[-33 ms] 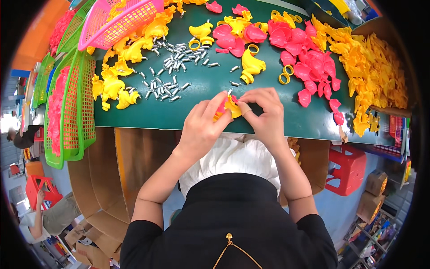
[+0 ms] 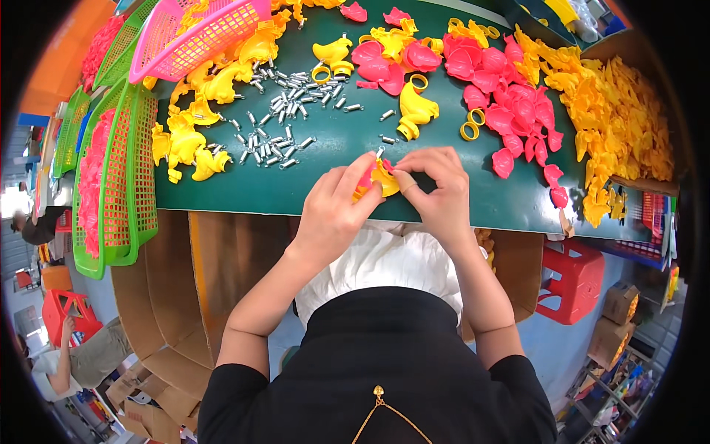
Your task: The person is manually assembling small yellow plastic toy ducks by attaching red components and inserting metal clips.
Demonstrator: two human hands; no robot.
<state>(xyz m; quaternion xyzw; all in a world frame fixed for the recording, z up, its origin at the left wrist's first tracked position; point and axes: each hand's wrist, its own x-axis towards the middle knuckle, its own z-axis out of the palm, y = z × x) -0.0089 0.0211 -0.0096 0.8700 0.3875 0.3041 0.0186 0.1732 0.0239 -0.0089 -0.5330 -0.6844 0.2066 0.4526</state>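
My two forearms rise from the black sleeves and slant inward, elbows spread wide, so that my hands meet over the near edge of the green desk (image 2: 281, 189). My left hand (image 2: 331, 213) is wrapped around a yellow-and-pink piece (image 2: 383, 178), back of the hand facing up, index finger stretched along the left of the piece and thumb pressing from below. It has a firm grasp on it. My right hand (image 2: 441, 194) comes from the other side, wrist bent inward, thumb and index fingertip pinched together on a small pink part (image 2: 387, 165) at the piece's right side; the other fingers curl above, leaving a dark gap between thumb and palm.

The piece sits between my two hands, just above the desk's near edge, and a small silver part (image 2: 380, 151) sticks up at its top. My fingers hide much of its left side. Beyond my fingertips lies a yellow bird-shaped part (image 2: 418, 111). Silver cylinders (image 2: 285, 144) are scattered beyond my left hand, and pink shells (image 2: 523, 111) are heaped beyond my right, with two yellow rings (image 2: 470, 129) next to them.
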